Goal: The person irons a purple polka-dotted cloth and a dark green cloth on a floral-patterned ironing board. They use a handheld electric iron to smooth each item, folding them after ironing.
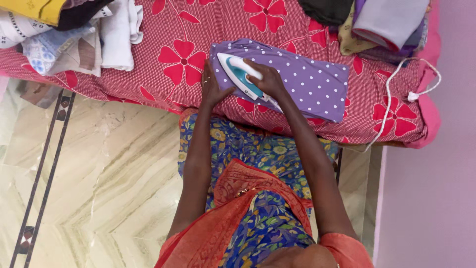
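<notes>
Firmly, the right hand [267, 79] curls its fingers around the white handle of the teal and white iron [239, 74], which rests on the left end of the purple dotted cloth [307, 84]. Just left of the iron, the left hand [212, 88] lies flat, fingers spread, on the cloth's edge. Under the cloth spreads a red flowered bedcover [173, 59]; a white cord [391, 99] trails right of the cloth.

One view only, worn on the head and looking almost straight down the person's own front. The bed [163, 64] runs across the top of the frame at arm's reach, the marble floor [99, 188] farther below, a pink wall [436, 198] at right.
</notes>
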